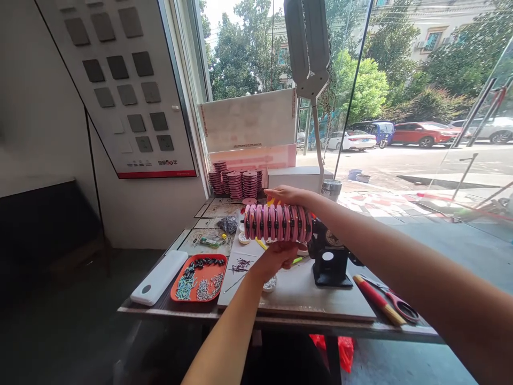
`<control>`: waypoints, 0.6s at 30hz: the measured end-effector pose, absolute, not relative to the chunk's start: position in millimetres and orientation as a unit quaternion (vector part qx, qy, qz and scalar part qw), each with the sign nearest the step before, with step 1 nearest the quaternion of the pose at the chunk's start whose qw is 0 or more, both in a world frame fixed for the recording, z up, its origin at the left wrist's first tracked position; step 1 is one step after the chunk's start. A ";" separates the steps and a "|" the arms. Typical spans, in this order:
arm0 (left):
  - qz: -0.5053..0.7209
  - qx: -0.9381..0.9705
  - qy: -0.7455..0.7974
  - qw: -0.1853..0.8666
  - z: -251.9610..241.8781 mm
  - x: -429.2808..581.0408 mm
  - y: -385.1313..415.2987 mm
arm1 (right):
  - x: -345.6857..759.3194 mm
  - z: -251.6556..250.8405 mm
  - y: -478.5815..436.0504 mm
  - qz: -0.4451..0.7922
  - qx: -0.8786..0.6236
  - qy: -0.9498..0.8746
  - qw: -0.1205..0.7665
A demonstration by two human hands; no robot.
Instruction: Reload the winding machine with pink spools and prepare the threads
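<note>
A row of pink spools (276, 223) with black bands between them sits crosswise on a black stand (332, 267) above a pale board (312, 299). Below the row is my left hand (278, 258), its fingers curled close under the spools; what they hold is hidden. My right hand (286, 194) reaches over the top to the far side, fingers bent beside a small yellow piece (274, 202); I cannot make out what is between them. Dark thin pieces (241, 265) and a small white dish (270, 283) lie on the board.
An orange tray (173, 291) holds small sorted parts. Left of it lies a white oblong case (158, 278). Scissors (401, 306) and a red-and-wood tool (379, 300) are at the right. Stacked pink discs (235, 184) stand behind, near a lamp (316, 123) and the window.
</note>
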State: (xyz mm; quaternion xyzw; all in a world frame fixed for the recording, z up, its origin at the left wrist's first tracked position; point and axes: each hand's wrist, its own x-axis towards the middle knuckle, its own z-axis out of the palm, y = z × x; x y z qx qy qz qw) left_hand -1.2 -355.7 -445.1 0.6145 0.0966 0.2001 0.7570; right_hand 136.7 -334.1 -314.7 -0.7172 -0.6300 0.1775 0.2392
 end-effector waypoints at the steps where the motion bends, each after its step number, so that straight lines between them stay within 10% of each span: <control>1: 0.198 0.618 0.094 0.755 -444.4 -3.3 -358.7 | 136.5 -314.5 -334.2 0.176 -0.718 -0.631 0.237; 18: 0.094 0.605 0.090 0.786 -418.3 -50.7 -419.1 | 108.7 -315.2 -376.9 0.004 -0.703 -0.686 0.184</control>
